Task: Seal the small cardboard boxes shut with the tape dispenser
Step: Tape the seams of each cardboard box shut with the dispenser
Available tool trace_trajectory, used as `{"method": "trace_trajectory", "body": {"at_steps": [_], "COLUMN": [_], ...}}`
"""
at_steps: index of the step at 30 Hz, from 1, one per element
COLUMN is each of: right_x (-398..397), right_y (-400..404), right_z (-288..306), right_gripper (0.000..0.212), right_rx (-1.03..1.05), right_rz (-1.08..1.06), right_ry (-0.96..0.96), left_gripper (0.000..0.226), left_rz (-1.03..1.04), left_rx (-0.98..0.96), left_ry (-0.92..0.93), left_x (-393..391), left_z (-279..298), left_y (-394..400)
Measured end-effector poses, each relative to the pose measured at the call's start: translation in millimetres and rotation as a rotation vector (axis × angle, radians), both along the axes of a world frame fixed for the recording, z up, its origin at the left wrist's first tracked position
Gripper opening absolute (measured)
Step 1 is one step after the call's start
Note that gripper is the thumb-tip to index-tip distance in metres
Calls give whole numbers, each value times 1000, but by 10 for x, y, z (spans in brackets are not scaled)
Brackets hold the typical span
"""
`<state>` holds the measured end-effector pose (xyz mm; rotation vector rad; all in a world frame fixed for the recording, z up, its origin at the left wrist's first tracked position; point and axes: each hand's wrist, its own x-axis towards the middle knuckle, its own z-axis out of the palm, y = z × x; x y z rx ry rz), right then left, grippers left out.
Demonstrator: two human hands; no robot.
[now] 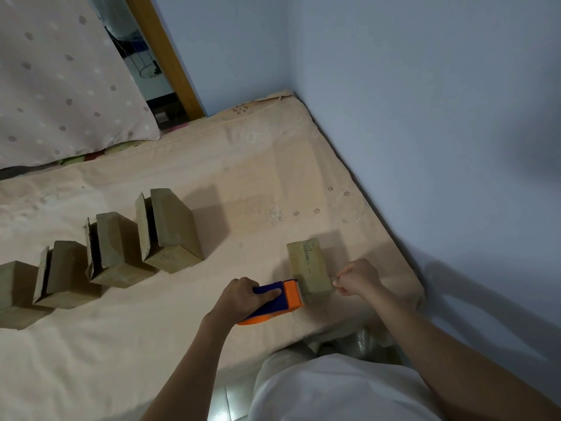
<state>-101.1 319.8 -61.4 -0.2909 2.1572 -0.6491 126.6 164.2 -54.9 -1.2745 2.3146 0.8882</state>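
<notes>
Head view: my left hand (pixel 243 294) grips the tape dispenser (pixel 277 302) against the small box (pixel 308 268) near the mattress's (pixel 243 165) right edge; my right hand (pixel 358 278) pinches, seemingly tape. Four boxes (pixel 118 247) leftward apparently await sealing.

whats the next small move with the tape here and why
Probably draw the dispenser in the left hand away from the box to cut the tape. Its orange head sits against the box's near left side, while the right hand pinches something thin, likely the tape end, at the near right side. The strip seems to be laid across already. Four boxes to the left wait, three with flaps ajar.
</notes>
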Motion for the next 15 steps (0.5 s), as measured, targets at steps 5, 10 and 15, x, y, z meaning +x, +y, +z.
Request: {"method": "trace_trajectory", "body": {"at_steps": [5, 10, 15], "right_x": [24, 72, 136], "right_y": [-3, 6, 22], "right_z": [-40, -40, -90], "right_gripper": [13, 14, 41], "right_rx": [18, 26, 42], "right_rz": [46, 148, 220], "right_ry": [45, 133, 282], "left_gripper": [61, 62, 67], "left_rz": [-18, -19, -17], "left_rx": [-11, -6, 8], "left_ry": [-17, -26, -32], "left_x": [-3, -25, -35], "left_z": [-58, -68, -121], "left_y": [15, -6, 10]}}
